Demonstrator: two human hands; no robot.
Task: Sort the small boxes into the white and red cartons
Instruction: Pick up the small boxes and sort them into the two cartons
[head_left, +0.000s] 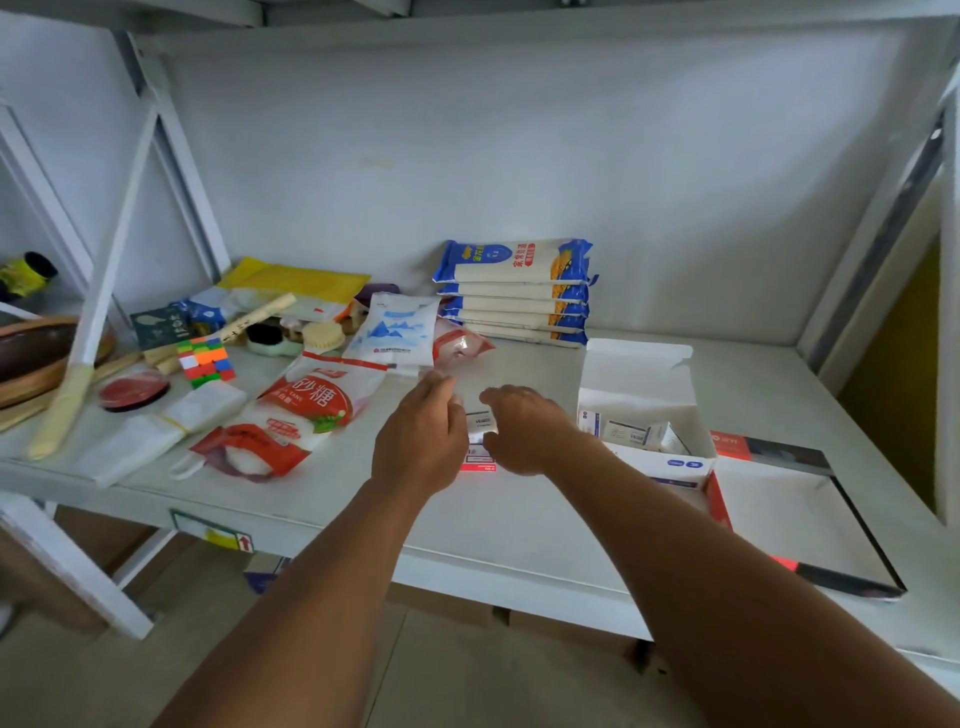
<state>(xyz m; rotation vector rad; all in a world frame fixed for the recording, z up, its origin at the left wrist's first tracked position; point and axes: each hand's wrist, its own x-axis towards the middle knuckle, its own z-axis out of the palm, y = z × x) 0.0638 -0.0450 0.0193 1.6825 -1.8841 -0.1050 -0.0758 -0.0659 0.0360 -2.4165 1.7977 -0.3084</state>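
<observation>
Both hands meet over the middle of the white shelf. My left hand and my right hand each curl around small white boxes; a red-edged one lies flat beneath them. To the right stands the white carton, lid up, with several small boxes inside. Beyond it, at the shelf's front right, lies the shallow red carton, which looks bare inside. How many boxes each hand grips is hidden by the fingers.
Red and white sugar bags lie left of my hands, with a blue-printed pouch and stacked noodle packets behind. A colourful cube, a brush, a red lid and wooden items crowd the far left. The shelf frame rises at left.
</observation>
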